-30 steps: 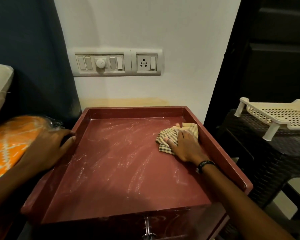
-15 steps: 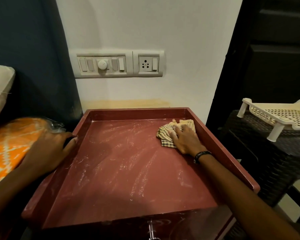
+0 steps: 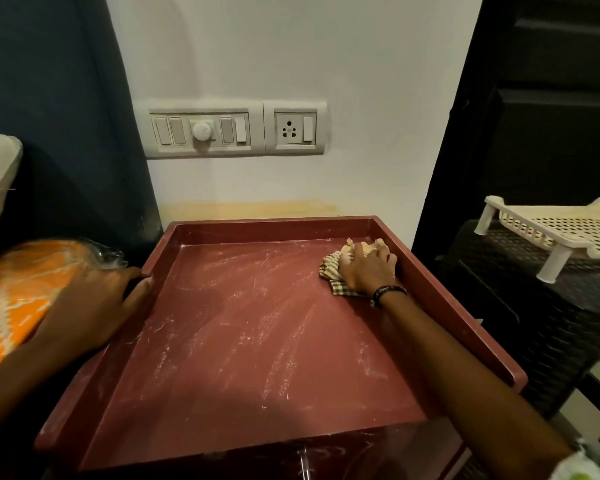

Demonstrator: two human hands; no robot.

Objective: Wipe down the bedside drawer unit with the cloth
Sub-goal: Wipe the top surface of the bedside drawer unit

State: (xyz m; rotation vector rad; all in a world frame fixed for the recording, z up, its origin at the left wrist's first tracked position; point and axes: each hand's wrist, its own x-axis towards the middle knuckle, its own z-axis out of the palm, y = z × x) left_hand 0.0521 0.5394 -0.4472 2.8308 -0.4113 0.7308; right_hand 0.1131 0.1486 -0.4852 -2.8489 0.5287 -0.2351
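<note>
The dark red bedside drawer unit point(image 3: 257, 341) fills the middle of the head view; its recessed top has raised rims and pale dusty streaks. My right hand point(image 3: 368, 268) presses a crumpled checked cloth point(image 3: 329, 271) onto the top at the far right corner, close against the right rim. My left hand point(image 3: 94, 306) rests on the left rim, fingers curled over the edge. A metal drawer handle point(image 3: 303, 462) shows at the bottom edge.
A white switch and socket panel point(image 3: 234, 129) sits on the wall behind. An orange patterned pillow point(image 3: 18, 299) lies at the left. At the right a dark wicker stand point(image 3: 534, 306) carries a cream plastic rack point(image 3: 561, 230).
My right hand has pushed the cloth farther back and to the right, into the far right corner. The left hand has stayed on the left rim.
</note>
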